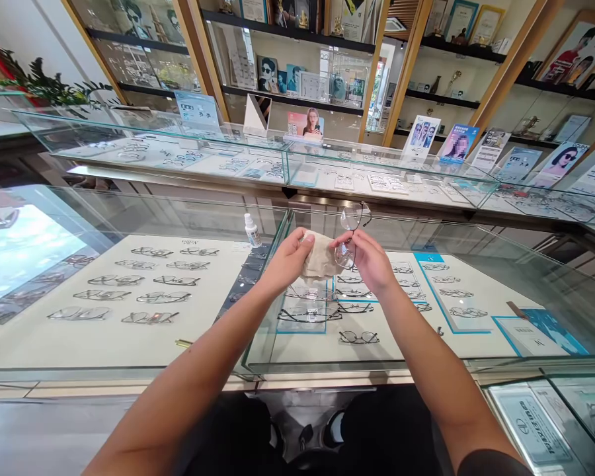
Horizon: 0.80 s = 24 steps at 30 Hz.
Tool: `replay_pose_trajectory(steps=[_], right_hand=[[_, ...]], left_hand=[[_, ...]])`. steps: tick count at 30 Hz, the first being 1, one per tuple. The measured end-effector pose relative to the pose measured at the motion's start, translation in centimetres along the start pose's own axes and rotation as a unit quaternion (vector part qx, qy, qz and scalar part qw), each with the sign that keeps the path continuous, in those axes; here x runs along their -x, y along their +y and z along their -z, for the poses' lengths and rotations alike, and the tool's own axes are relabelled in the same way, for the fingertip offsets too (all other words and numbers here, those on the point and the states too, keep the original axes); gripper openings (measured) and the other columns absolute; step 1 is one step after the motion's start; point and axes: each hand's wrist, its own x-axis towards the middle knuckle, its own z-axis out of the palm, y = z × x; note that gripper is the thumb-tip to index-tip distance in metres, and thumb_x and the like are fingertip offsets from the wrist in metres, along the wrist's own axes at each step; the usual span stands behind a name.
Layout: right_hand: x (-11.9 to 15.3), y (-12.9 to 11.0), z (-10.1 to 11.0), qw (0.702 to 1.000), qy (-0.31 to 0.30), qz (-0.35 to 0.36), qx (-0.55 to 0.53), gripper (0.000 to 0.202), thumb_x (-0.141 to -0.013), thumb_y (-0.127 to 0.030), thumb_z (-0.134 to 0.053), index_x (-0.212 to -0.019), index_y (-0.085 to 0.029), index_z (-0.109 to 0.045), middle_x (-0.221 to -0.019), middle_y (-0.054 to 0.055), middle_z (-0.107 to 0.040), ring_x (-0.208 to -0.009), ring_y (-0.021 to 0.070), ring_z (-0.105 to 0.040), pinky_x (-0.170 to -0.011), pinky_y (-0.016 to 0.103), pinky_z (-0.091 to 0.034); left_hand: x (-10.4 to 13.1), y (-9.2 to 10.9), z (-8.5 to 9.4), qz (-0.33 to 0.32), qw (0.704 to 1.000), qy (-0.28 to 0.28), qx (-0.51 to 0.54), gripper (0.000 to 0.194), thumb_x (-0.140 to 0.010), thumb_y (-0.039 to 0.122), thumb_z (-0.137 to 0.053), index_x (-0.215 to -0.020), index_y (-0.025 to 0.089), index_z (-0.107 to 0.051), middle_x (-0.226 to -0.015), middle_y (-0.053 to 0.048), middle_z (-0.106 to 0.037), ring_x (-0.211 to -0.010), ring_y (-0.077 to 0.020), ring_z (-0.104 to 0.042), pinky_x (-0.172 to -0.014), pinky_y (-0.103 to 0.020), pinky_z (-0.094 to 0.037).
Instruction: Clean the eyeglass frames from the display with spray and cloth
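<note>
A glass counter (129, 218) fills the lower view; a second glass counter (287, 155) runs behind it, with wall shelves (441, 99) beyond. Inside the near counter, rows of frames (143, 284) lie on a pale tray, and further frames (357, 337) lie in the right compartment. Leaflets (459, 142) stand on the far counter.

Both forearms extend from the bottom edge and meet above the joint between the two near compartments. A spray bottle (252, 230) stands upright on the counter top, just left of the hands and apart from them.

The left hand (290, 258) is closed on a beige cloth (321, 261), thumb on top, gripping its left edge. The cloth spans the gap between the hands and reaches the lower lens.

The right hand (369, 261) is closed on a pair of glasses (352, 231), fingertips pinching the lower lens together with the cloth. The glasses stand on end: one lens sits between the fingers, the other rises above the right hand, clear of both hands, with a temple projecting to the right. The glasses are held in the air above the counter glass, not touching it
</note>
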Motion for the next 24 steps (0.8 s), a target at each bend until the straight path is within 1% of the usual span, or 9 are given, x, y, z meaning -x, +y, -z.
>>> replay_pose_trajectory(steps=[2, 5, 8, 12, 18, 24], right_hand=[[-0.1, -0.1, 0.4, 1.000, 0.013, 0.014, 0.002, 0.025, -0.099, -0.047, -0.063, -0.094, -0.027, -0.077, -0.099, 0.006, -0.078, -0.104, 0.0254, -0.069, -0.090, 0.039, -0.054], [-0.2, -0.2, 0.6, 0.999, 0.024, 0.020, 0.004, 0.025, -0.099, -0.048, -0.063, -0.093, -0.027, -0.076, -0.099, 0.006, -0.077, -0.106, 0.0255, -0.069, -0.092, 0.039, -0.055], [-0.2, -0.4, 0.5, 1.000, 0.021, 0.016, 0.000, 0.025, -0.099, -0.047, -0.063, -0.093, -0.026, -0.076, -0.099, 0.006, -0.077, -0.107, 0.0254, -0.070, -0.094, 0.039, -0.054], [-0.1, -0.4, 0.4, 1.000, 0.018, 0.019, -0.013, 0.023, -0.099, -0.045, -0.064, -0.094, -0.026, -0.076, -0.099, 0.005, -0.077, -0.106, 0.0244, -0.070, -0.092, 0.037, -0.054], [-0.2, -0.4, 0.6, 0.999, 0.008, 0.027, -0.027, 0.024, -0.101, -0.043, -0.062, -0.096, -0.025, -0.077, -0.102, 0.005, -0.078, -0.105, 0.0224, -0.069, -0.090, 0.035, -0.053], [-0.1, -0.6, 0.5, 0.999, 0.008, 0.028, -0.022, 0.025, -0.100, -0.045, -0.062, -0.095, -0.025, -0.076, -0.104, 0.006, -0.078, -0.105, 0.0230, -0.068, -0.091, 0.036, -0.053]], left_hand=[[-0.1, -0.5, 0.1, 0.000, 1.000, 0.001, -0.022, 0.052, -0.091, 0.076, -0.067, -0.093, 0.025, -0.054, -0.076, 0.002, -0.061, -0.063, -0.0160, -0.054, -0.059, -0.029, -0.043], [-0.2, -1.3, 0.0, 0.005, 0.998, -0.011, -0.054, 0.051, -0.093, 0.075, -0.064, -0.091, 0.025, -0.053, -0.072, 0.003, -0.056, -0.060, -0.0155, -0.050, -0.055, -0.028, -0.038], [-0.3, -2.2, -0.2, 0.011, 0.996, -0.024, -0.084, 0.047, -0.097, 0.072, -0.060, -0.093, 0.025, -0.055, -0.074, 0.002, -0.059, -0.063, -0.0165, -0.053, -0.055, -0.028, -0.040], [-0.5, -3.1, -0.4, 0.003, 0.994, -0.008, -0.110, 0.045, -0.097, 0.069, -0.060, -0.093, 0.025, -0.057, -0.079, 0.001, -0.060, -0.068, -0.0172, -0.054, -0.059, -0.028, -0.042], [-0.7, -2.8, -0.2, -0.004, 0.995, 0.030, -0.090, 0.048, -0.098, 0.071, -0.059, -0.095, 0.023, -0.052, -0.075, 0.003, -0.056, -0.063, -0.0148, -0.049, -0.057, -0.027, -0.040], [-0.9, -2.8, 0.1, -0.012, 0.996, 0.038, -0.080, 0.047, -0.099, 0.070, -0.060, -0.095, 0.023, -0.053, -0.075, 0.002, -0.057, -0.063, -0.0148, -0.051, -0.055, -0.025, -0.039]])
